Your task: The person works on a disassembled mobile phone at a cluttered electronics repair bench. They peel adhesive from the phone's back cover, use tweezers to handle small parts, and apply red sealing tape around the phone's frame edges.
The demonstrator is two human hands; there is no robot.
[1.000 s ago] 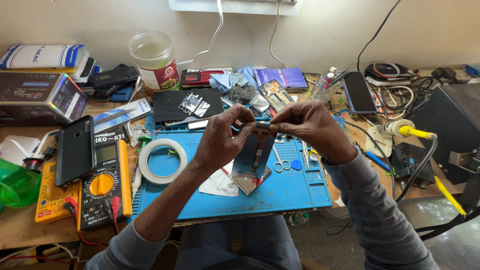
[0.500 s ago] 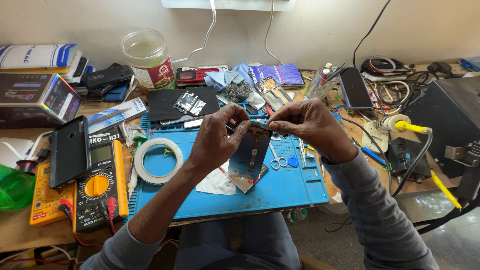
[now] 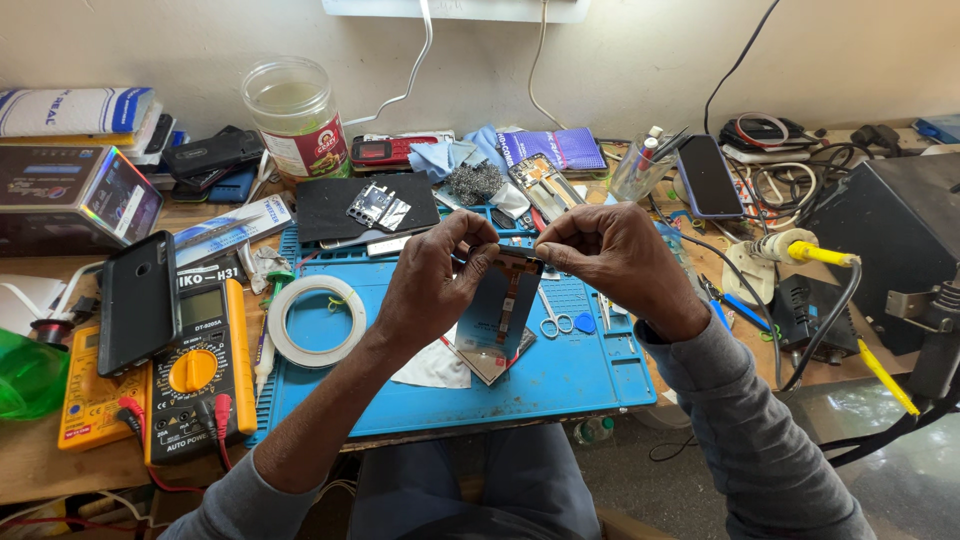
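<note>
The cluttered wooden tabletop (image 3: pixel 40 470) spreads out beneath both hands, and on it, directly under them, lies the blue rubber work mat (image 3: pixel 580 385). To the right of the right hand's grip sits a dark boxy metal unit (image 3: pixel 890 240) with cables. Left of the left hand's grip lie a yellow and black multimeter (image 3: pixel 195 375) and, partly over it, a black phone back cover (image 3: pixel 138 300); between those and the hand rests a white ring of tape (image 3: pixel 316 320). Beyond the grips, toward the wall, stands a clear plastic jar with a red label (image 3: pixel 295 118).

The left hand (image 3: pixel 430 290) and the right hand (image 3: pixel 615 255) are raised above the mat, fingertips nearly meeting. Each grip pinches the top edge of a thin rectangular phone screen panel with a flex cable running down its back (image 3: pixel 500 315), which hangs tilted between them, its lower corner close to the mat. Just below the right hand's grip lie small silver scissors (image 3: pixel 552 322). A white scrap of paper (image 3: pixel 432 365) lies under the left wrist.
</note>
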